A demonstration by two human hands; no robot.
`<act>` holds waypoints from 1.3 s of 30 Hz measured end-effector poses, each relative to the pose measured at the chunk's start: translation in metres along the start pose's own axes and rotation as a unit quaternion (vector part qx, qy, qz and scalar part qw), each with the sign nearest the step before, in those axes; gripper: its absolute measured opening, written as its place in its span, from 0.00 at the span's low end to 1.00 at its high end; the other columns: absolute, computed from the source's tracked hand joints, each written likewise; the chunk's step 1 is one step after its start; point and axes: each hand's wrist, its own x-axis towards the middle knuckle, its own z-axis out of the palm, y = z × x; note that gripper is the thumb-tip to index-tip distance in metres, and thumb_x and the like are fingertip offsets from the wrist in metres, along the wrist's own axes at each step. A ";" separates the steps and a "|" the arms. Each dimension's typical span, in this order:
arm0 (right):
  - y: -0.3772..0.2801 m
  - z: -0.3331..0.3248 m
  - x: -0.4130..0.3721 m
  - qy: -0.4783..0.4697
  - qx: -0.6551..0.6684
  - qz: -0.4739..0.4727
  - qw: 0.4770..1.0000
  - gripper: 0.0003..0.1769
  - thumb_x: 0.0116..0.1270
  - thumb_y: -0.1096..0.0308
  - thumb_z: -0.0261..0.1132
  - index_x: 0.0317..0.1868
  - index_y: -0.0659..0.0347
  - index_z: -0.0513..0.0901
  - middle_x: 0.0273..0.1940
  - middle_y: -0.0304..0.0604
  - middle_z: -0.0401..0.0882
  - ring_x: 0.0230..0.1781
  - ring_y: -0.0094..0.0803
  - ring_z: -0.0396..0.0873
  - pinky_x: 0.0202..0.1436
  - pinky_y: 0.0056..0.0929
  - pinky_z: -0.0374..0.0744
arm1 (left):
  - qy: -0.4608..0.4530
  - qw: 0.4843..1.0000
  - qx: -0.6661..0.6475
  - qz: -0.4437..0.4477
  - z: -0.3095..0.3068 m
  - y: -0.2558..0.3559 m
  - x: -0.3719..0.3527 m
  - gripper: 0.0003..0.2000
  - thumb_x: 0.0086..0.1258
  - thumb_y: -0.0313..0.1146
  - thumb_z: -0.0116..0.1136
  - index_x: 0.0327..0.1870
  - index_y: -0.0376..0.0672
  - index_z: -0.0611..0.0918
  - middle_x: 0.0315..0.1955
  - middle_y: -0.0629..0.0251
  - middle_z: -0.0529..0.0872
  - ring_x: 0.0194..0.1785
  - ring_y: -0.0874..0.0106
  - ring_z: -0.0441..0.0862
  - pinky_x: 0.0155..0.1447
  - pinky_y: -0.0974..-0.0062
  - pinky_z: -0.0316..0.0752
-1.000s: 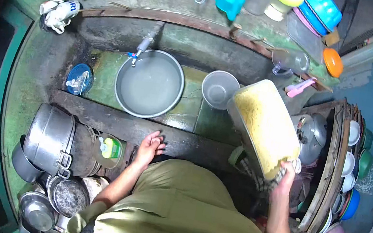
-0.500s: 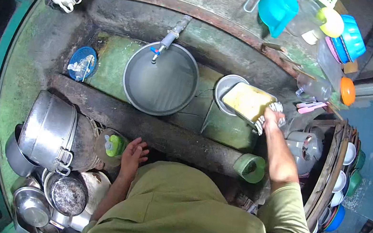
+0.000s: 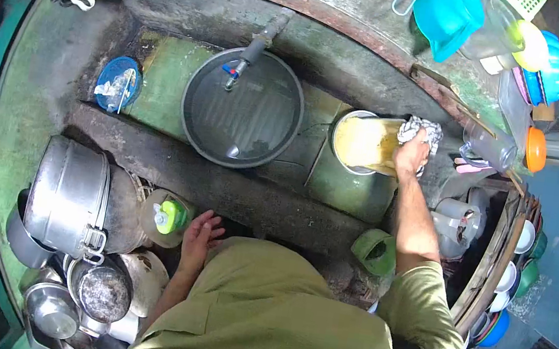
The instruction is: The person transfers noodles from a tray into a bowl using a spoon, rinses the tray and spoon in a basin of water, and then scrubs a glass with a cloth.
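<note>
My right hand point(image 3: 411, 155) grips a black-and-white cloth point(image 3: 425, 130) at the right end of a rectangular pan point(image 3: 389, 142) with a yellow, brightly lit inside. The pan lies over a round metal bowl point(image 3: 335, 155) on the green ledge. Beside the green-capped bottle point(image 3: 170, 217), my left hand point(image 3: 202, 235) is open with its fingers apart, holding nothing. Left of the bowl stands a large grey basin point(image 3: 241, 115) of water under a tap point(image 3: 234, 75) with a blue and red handle.
A blue basket point(image 3: 118, 84) sits at the ledge's left end. Metal pots point(image 3: 66, 197) crowd the lower left. A green container point(image 3: 374, 252) stands near my right forearm. Blue plastic ware point(image 3: 448, 15) and an orange bowl point(image 3: 535, 149) line the upper right.
The pan's far end has dropped over the bowl, and my right hand has shifted slightly upward with the cloth. The view has moved a little. My left hand stays by the bottle.
</note>
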 end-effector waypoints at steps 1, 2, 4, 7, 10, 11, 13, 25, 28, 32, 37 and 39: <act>0.000 0.000 0.003 0.017 -0.002 -0.018 1.000 0.25 0.69 0.66 0.49 0.67 0.54 0.63 0.60 0.68 0.66 0.64 0.60 0.64 0.66 0.59 0.60 | -0.002 1.000 0.002 -0.001 0.002 0.002 0.003 0.21 0.77 0.40 0.47 0.67 0.43 0.67 0.57 0.58 0.77 0.51 0.71 0.80 0.50 0.73 0.77; -0.001 0.002 0.005 0.033 -0.004 -0.038 0.999 0.26 0.68 0.69 0.51 0.67 0.54 0.63 0.59 0.68 0.66 0.63 0.61 0.65 0.65 0.61 0.59 | -0.009 1.000 0.001 -0.005 0.004 0.005 0.005 0.21 0.77 0.40 0.47 0.67 0.43 0.67 0.58 0.58 0.77 0.51 0.71 0.80 0.50 0.73 0.77; 0.002 -0.002 -0.001 0.059 -0.027 -0.078 0.995 0.27 0.67 0.71 0.52 0.67 0.53 0.63 0.59 0.68 0.67 0.63 0.61 0.66 0.66 0.61 0.59 | -0.013 1.000 -0.002 -0.013 0.006 0.010 0.007 0.21 0.77 0.40 0.47 0.67 0.43 0.67 0.58 0.58 0.77 0.52 0.71 0.80 0.50 0.73 0.77; 0.010 -0.011 -0.008 0.086 -0.046 -0.130 0.987 0.29 0.65 0.74 0.53 0.67 0.51 0.64 0.61 0.68 0.65 0.64 0.59 0.65 0.68 0.62 0.57 | -0.032 0.999 -0.020 -0.004 0.001 0.007 0.008 0.20 0.78 0.39 0.44 0.67 0.44 0.66 0.58 0.58 0.76 0.52 0.71 0.80 0.51 0.73 0.77; 0.009 -0.022 -0.020 0.088 -0.056 -0.119 0.987 0.35 0.57 0.77 0.62 0.66 0.52 0.65 0.64 0.69 0.60 0.66 0.60 0.61 0.69 0.62 0.54 | -0.043 0.998 -0.036 -0.016 -0.004 0.000 0.009 0.21 0.78 0.41 0.44 0.68 0.44 0.66 0.59 0.59 0.76 0.53 0.71 0.79 0.54 0.71 0.76; 0.011 -0.022 -0.020 0.110 -0.051 -0.130 0.984 0.36 0.55 0.78 0.63 0.66 0.52 0.65 0.64 0.68 0.60 0.67 0.60 0.61 0.69 0.63 0.54 | -0.042 0.998 -0.038 -0.017 -0.005 0.000 0.009 0.21 0.78 0.41 0.44 0.68 0.44 0.66 0.59 0.59 0.76 0.53 0.71 0.79 0.54 0.71 0.76; 0.019 -0.020 -0.015 0.147 -0.038 -0.152 0.977 0.38 0.52 0.79 0.64 0.66 0.52 0.66 0.64 0.68 0.60 0.67 0.59 0.60 0.69 0.64 0.54 | -0.049 0.998 -0.018 -0.025 -0.005 0.002 0.009 0.21 0.79 0.41 0.43 0.68 0.45 0.66 0.59 0.59 0.75 0.53 0.71 0.79 0.55 0.71 0.75; 0.037 -0.009 -0.028 0.100 -0.051 -0.211 0.971 0.32 0.60 0.77 0.55 0.66 0.47 0.68 0.65 0.67 0.59 0.67 0.60 0.59 0.69 0.64 0.54 | -0.067 0.996 -0.062 -0.024 -0.011 0.001 0.004 0.22 0.78 0.42 0.43 0.68 0.42 0.66 0.59 0.59 0.76 0.53 0.70 0.79 0.54 0.71 0.75; 0.036 0.001 -0.037 0.082 -0.058 -0.252 0.962 0.29 0.63 0.75 0.53 0.65 0.47 0.70 0.64 0.68 0.60 0.66 0.61 0.58 0.70 0.59 0.54 | -0.068 0.997 -0.010 -0.033 -0.001 0.010 0.001 0.22 0.78 0.43 0.44 0.68 0.42 0.66 0.58 0.60 0.76 0.53 0.70 0.78 0.53 0.71 0.75; 0.031 -0.003 -0.052 0.108 -0.035 -0.306 0.945 0.41 0.43 0.74 0.69 0.63 0.47 0.71 0.61 0.66 0.62 0.62 0.60 0.62 0.66 0.50 0.62 | -0.077 0.996 -0.018 -0.027 -0.002 -0.002 -0.001 0.22 0.78 0.43 0.44 0.68 0.43 0.65 0.58 0.60 0.76 0.53 0.70 0.78 0.53 0.71 0.75; 0.028 -0.036 -0.080 -0.005 0.026 -0.303 0.953 0.40 0.44 0.69 0.71 0.62 0.42 0.73 0.56 0.59 0.64 0.59 0.55 0.63 0.62 0.49 0.65 | -0.073 0.997 -0.017 -0.015 0.002 -0.010 -0.003 0.22 0.78 0.43 0.44 0.68 0.44 0.66 0.58 0.60 0.76 0.53 0.71 0.78 0.52 0.71 0.76; 0.036 -0.036 -0.092 -0.017 0.051 -0.292 0.955 0.40 0.44 0.67 0.73 0.62 0.42 0.73 0.55 0.58 0.65 0.58 0.54 0.64 0.61 0.49 0.66 | -0.086 0.996 -0.027 -0.006 0.003 -0.017 -0.003 0.22 0.78 0.42 0.44 0.68 0.44 0.66 0.58 0.60 0.76 0.53 0.71 0.78 0.51 0.71 0.76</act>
